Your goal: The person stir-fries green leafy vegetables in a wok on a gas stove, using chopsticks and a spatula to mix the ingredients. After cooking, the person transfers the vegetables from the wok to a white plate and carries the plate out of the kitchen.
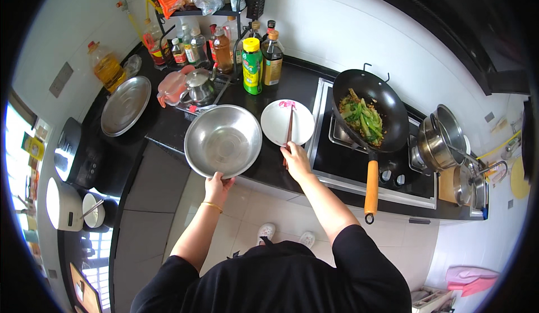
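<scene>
My left hand (218,188) grips the near rim of a steel basin (223,144) that has nothing in it. With my right hand (296,160) I hold a pair of brown chopsticks (290,125), their far ends over a white plate (273,123) with a pink pattern at its rim. To the right, a black wok (393,123) sits tilted on the gas stove, its wooden handle (371,186) pointing towards me. Cooked leafy greens (364,119) with brown bits lie inside it.
A steel pot (425,150) stands on the right burner. Behind the plate are a green bottle with a yellow cap (252,68) and a dark sauce bottle (273,62). A steel teapot (199,86) and a round metal lid (126,106) stand left. The range hood (429,22) overhangs the stove.
</scene>
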{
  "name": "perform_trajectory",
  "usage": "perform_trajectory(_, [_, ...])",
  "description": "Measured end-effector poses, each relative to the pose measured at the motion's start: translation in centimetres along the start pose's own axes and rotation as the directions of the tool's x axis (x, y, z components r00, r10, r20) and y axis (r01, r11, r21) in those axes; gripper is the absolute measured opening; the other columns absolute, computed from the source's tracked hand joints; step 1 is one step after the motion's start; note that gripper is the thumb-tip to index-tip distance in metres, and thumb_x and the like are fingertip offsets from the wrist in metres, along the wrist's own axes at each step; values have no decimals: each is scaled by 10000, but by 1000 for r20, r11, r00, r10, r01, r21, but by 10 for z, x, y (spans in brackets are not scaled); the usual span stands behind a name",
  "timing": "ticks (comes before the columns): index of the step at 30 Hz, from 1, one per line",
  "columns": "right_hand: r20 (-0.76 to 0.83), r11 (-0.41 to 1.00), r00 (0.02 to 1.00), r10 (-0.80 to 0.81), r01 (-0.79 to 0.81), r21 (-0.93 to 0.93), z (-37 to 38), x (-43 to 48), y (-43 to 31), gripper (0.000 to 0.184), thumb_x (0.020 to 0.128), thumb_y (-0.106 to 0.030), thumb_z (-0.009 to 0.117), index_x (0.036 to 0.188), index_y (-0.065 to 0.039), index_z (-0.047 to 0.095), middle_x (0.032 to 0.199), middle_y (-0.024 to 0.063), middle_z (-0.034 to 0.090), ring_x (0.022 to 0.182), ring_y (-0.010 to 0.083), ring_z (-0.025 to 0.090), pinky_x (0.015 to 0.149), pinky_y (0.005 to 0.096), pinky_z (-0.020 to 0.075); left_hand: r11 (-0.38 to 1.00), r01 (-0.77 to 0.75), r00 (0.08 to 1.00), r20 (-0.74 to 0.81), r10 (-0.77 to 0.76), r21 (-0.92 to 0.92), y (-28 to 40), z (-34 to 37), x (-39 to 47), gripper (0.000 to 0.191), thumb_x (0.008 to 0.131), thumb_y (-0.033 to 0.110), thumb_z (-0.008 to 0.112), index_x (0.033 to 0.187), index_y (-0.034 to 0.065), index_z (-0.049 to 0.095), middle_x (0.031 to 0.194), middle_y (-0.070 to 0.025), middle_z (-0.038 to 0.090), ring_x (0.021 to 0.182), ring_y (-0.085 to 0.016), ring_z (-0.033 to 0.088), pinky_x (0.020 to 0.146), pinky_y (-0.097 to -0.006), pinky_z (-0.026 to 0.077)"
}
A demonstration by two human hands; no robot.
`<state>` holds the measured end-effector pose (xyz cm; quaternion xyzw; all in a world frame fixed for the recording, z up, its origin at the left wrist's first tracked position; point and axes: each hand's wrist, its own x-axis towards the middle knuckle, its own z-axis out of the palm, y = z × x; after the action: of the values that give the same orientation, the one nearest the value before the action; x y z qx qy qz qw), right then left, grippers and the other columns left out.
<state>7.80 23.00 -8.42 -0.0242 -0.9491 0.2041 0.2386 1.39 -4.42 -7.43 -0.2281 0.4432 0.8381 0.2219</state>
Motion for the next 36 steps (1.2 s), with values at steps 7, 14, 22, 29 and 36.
perform_trajectory(7, [97, 978, 990, -100, 116, -176, -20, -4, -2, 406, 783, -50, 487, 1187, -88, 496, 1205, 151, 462, 1002, 299, 516, 823, 391, 443, 994, -13, 1000, -7, 14, 107, -2, -7, -57, 237, 800, -4, 418, 1035, -37, 423, 847, -142, 551, 644, -255, 598, 539, -336, 561])
perform_trajectory(14, [-78, 992, 996, -31, 40, 116, -49, -56, -44, 583, 654, 58, 565, 1217, -39, 452, 1225, 173, 438, 1022, 330, 505, 870, 408, 433, 986, -32, 999, -25, 36, 162, -25, -23, -121, 204, 806, 14, 417, 995, -48, 458, 849, -137, 562, 679, -249, 604, 557, -333, 549])
perform_trajectory(22, [390, 319, 860, 329, -490, 811, -104, -200, -103, 510, 899, -320, 520, 1286, -19, 379, 1121, 140, 536, 908, 181, 572, 722, 303, 501, 978, -55, 998, -31, 62, 203, -96, -55, -249, 221, 810, 18, 415, 1014, -44, 473, 873, -132, 589, 706, -246, 626, 587, -340, 556])
perform_trajectory(29, [470, 478, 832, 295, -554, 681, -111, -277, -118, 530, 881, -291, 556, 1259, 34, 376, 1009, 154, 595, 700, 164, 618, 559, 269, 516, 989, -7, 996, -89, 20, 147, -158, -102, -323, 248, 804, 13, 424, 1041, -43, 466, 891, -133, 574, 745, -244, 621, 635, -351, 563])
perform_trajectory(36, [457, 411, 800, 389, -595, 691, -96, -227, -112, 346, 899, -241, 535, 1170, -33, 482, 942, 93, 596, 742, 129, 601, 553, 238, 494, 997, -8, 993, -119, 17, 77, -134, -131, -302, 227, 793, 6, 431, 1009, -55, 466, 870, -140, 574, 709, -251, 618, 602, -344, 566])
